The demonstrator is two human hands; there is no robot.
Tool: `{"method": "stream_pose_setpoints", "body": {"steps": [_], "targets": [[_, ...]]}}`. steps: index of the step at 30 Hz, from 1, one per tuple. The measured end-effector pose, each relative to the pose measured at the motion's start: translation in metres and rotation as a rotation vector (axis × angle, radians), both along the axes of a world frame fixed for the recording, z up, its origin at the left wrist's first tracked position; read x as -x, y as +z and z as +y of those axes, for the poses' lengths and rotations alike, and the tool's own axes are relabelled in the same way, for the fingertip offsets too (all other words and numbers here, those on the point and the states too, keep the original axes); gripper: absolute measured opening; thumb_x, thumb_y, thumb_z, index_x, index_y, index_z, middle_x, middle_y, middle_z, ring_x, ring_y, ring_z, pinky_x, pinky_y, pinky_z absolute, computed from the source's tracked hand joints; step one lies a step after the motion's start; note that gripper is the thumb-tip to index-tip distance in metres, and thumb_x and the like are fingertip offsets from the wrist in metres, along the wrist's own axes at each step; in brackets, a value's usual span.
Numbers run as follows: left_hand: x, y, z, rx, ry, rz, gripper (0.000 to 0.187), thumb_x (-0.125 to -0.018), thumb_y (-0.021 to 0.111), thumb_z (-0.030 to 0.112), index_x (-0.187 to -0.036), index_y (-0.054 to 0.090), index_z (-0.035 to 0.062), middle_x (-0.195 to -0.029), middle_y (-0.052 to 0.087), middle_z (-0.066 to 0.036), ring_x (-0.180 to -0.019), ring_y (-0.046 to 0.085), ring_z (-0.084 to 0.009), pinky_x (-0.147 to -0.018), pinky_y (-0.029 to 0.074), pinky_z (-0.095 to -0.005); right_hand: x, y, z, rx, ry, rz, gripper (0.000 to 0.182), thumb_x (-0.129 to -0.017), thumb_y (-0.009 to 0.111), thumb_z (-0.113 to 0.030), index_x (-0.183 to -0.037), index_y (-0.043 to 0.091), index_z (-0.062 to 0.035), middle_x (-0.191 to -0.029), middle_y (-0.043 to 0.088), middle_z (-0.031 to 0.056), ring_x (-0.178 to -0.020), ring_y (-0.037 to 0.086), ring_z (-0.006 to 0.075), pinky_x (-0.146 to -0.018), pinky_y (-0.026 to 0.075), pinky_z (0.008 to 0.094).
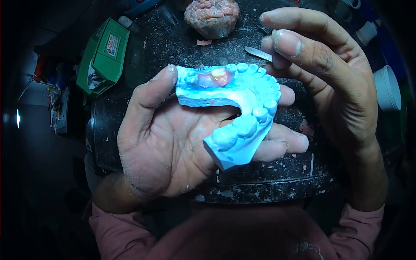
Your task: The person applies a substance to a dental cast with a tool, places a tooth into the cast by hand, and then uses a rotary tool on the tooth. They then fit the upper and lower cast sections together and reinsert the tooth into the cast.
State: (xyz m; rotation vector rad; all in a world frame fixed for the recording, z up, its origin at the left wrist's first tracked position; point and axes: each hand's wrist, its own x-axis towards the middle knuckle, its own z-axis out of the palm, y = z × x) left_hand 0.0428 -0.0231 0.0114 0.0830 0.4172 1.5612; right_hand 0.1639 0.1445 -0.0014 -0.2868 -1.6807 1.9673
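My left hand (160, 143) lies palm up under a blue dental cast (255, 97) of a horseshoe row of teeth, holding it with the thumb against its left end and the fingers beneath. On the cast's upper left arm, a patch of pink wax (222, 80) surrounds a single ivory-coloured tooth (218, 74). Above the cast's right side, my right hand (333, 65) is closed around a small carving tool. Only its flat metal blade (258, 53) shows clearly, pointing left; the fingers hide its handle. The blade is apart from the wax patch.
A lumpy pinkish mass (212, 17) stands at the back of the dark, speckled worktop (156, 47). A green box (105, 54) with a label is at the left. A white round container (387, 89) stands at the right. Pink scraps (204, 43) lie about.
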Motion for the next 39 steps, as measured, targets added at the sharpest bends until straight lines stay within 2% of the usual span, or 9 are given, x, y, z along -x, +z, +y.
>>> {"method": "stream_pose_setpoints", "body": {"steps": [7,9,13,16,17,22,24,37,39], "targets": [[-0.003,0.0,-0.002,-0.007,0.04,0.008,0.076,-0.097,0.021,0.051,-0.143,0.0,-0.0063,-0.142,0.019,-0.036,-0.108,0.055,-0.0498,-0.081,0.059,-0.0428,0.001,0.017,-0.007,0.226,0.02,-0.097,0.028,-0.082,0.07,-0.008,-0.107,0.064,0.004,-0.095,0.068,0.0159,-0.088,0.066,0.0183,-0.08,0.052,0.0267],[-0.004,0.002,-0.001,0.005,0.031,-0.028,0.075,-0.097,0.021,0.051,-0.143,0.004,-0.0061,-0.141,0.021,-0.036,-0.106,0.056,-0.0498,-0.079,0.059,-0.0422,0.001,-0.001,0.003,-0.14,0.02,0.021,0.024,-0.085,0.066,-0.014,-0.106,0.065,-0.002,-0.102,0.066,0.0073,-0.097,0.064,0.0145,-0.084,0.052,0.0279],[-0.008,0.001,0.0,0.063,0.081,0.087,0.071,-0.097,0.021,0.051,-0.142,0.019,-0.0045,-0.134,0.03,-0.04,-0.099,0.059,-0.0501,-0.078,0.059,-0.0432,0.029,-0.024,0.012,-0.298,0.103,0.342,0.019,-0.083,0.068,-0.008,-0.101,0.066,-0.0011,-0.099,0.068,0.009,-0.09,0.064,0.0124,-0.082,0.052,0.0276],[-0.015,0.0,0.001,0.09,0.042,0.169,0.069,-0.096,0.022,0.051,-0.141,0.027,-0.0022,-0.128,0.036,-0.042,-0.096,0.061,-0.0499,-0.08,0.057,-0.0453,0.003,-0.002,0.006,-0.566,0.061,-0.006,0.02,-0.081,0.068,-0.001,-0.101,0.066,-0.0003,-0.096,0.068,0.0101,-0.087,0.065,0.0131,-0.081,0.053,0.0267],[-0.015,-0.004,0.0,0.04,0.038,0.165,0.074,-0.095,0.024,0.053,-0.142,0.023,-0.0045,-0.127,0.037,-0.043,-0.096,0.062,-0.0484,-0.083,0.055,-0.0456,0.016,-0.026,-0.01,-0.192,0.042,0.336,0.022,-0.079,0.067,0.005,-0.101,0.066,0.0006,-0.096,0.068,0.0114,-0.087,0.066,0.0139,-0.08,0.053,0.0259],[-0.012,-0.003,0.001,0.057,-0.012,0.174,0.079,-0.094,0.025,0.055,-0.141,0.018,-0.0085,-0.127,0.038,-0.042,-0.097,0.062,-0.0465,-0.086,0.054,-0.0438,0.004,-0.007,-0.007,-0.307,0.07,0.059,0.023,-0.08,0.066,0.004,-0.103,0.066,0.0015,-0.098,0.069,0.0129,-0.088,0.066,0.0149,-0.081,0.054,0.0275],[-0.012,-0.003,0.001,0.056,-0.02,0.235,0.081,-0.094,0.026,0.055,-0.141,0.017,-0.0097,-0.126,0.039,-0.042,-0.097,0.062,-0.0459,-0.087,0.054,-0.0436,0.012,-0.028,-0.005,-0.151,0.088,0.309,0.022,-0.08,0.066,0.003,-0.103,0.066,0.0015,-0.098,0.069,0.0129,-0.088,0.066,0.0151,-0.081,0.054,0.0275],[0.0,-0.02,-0.004,-0.181,-0.093,0.357,0.065,-0.096,0.027,0.046,-0.137,0.035,-0.0033,-0.134,0.037,-0.033,-0.118,0.047,-0.0466,-0.091,0.049,-0.0533,0.006,-0.007,-0.006,-0.285,0.033,0.089,0.016,-0.078,0.07,0.002,-0.093,0.067,0.0016,-0.09,0.068,0.0117,-0.084,0.066,0.0142,-0.077,0.053,0.026],[0.002,-0.022,-0.005,-0.32,-0.098,0.319,0.062,-0.096,0.027,0.045,-0.135,0.04,-0.0011,-0.136,0.037,-0.031,-0.121,0.044,-0.0462,-0.094,0.047,-0.0545,0.014,-0.031,-0.005,-0.335,-0.034,0.358,0.014,-0.077,0.071,0.003,-0.09,0.067,0.0014,-0.088,0.068,0.011,-0.081,0.065,0.0137,-0.075,0.052,0.0259]]}}
